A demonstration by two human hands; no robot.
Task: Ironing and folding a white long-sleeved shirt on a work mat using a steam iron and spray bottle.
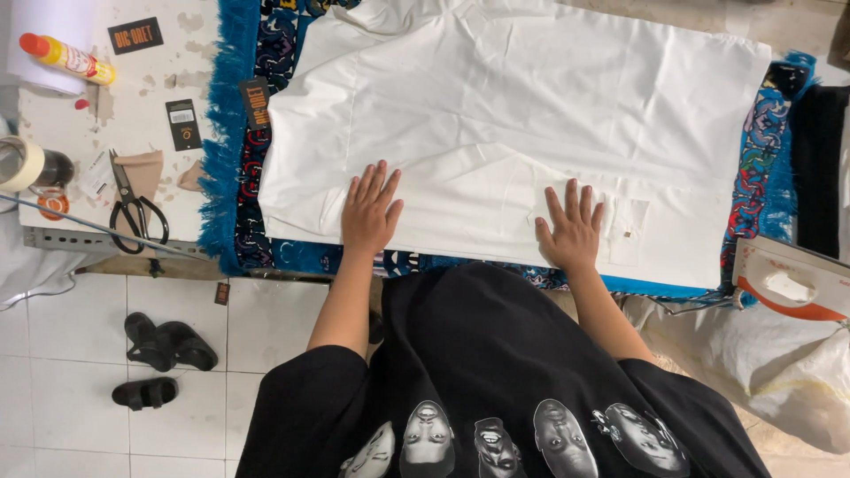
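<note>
White garment [522, 115] spread flat on the patterned blue cloth [232, 133] that covers the surface, its lower edge folded up near the person's body. Left hand [370, 208] lies palm down on the folded hem at left; right hand [574, 228] lies palm down on the same fold at right, just beside a small sewn label [627, 232]. Neither hand grasps anything: fingers are spread and flat, pressing the fabric. The step in hand appears to be smoothing or setting a fold; a further move would call for even pressure along the crease and a firm pinch of the fabric edge, with both hands kept level so that the layers do not skew. An iron [788, 285] rests at the right edge of the surface, near the right forearm, and could hinder a sweep to that side. To the left, well apart, a side shelf holds scissors [133, 211], a tape roll [19, 164], a yellow bottle [66, 57] and black tags [182, 124]. Sandals [164, 354] lie on the tiled floor [71, 416].
</note>
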